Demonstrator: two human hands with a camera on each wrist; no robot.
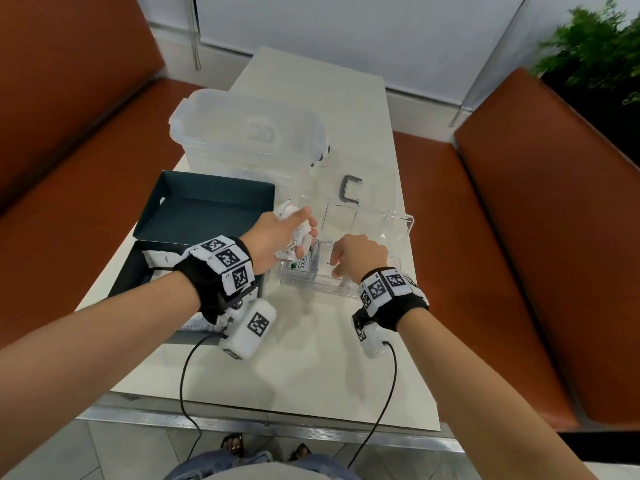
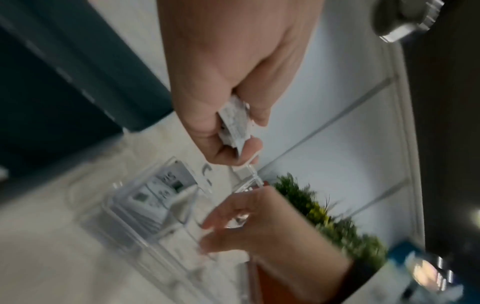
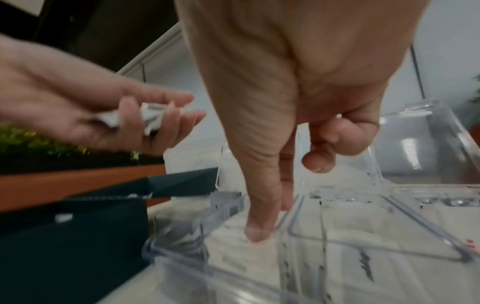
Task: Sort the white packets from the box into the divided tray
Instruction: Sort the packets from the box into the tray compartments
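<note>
Leftmost, dark teal cardboard box (image 1: 194, 216), lid flap open, on the pale rectangular table (image 1: 311, 358). Several flat white paper packets (image 1: 159, 259) lie inside it, partly hidden behind the left wrist.

Left hand (image 1: 277, 239): raised over the gap between the box and the clear plastic divided tray (image 1: 398, 226). Fingers curled round a small bunch of crumpled white packets (image 1: 298, 233); the bunch pokes out past the thumb side and below the fingertips. Left wrist view confirms packets (image 2: 233, 123) pinched between thumb and fingers, though the frame is blurred.

Behind, far side of table: large translucent plastic storage bin (image 1: 249, 133), then a small grey U-shaped handle piece (image 1: 349, 188) just beyond the tray.

Tray, nearest-left compartment: holds a stack of white packets with green print (image 1: 299, 266), directly below the left hand's bunch, not touching it.

Right hand (image 1: 356, 256): reaches down into the adjoining near compartment, to the right of the stack. Right wrist view shows the index finger (image 3: 257, 205) extended, tip pressed on the tray floor; other fingers curled, holding nothing. White packets with dark print lie flat on the compartment floor near the fingertip.

Both sides: orange-brown bench seats (image 1: 519, 237). Far right: green plant (image 1: 595, 46).
</note>
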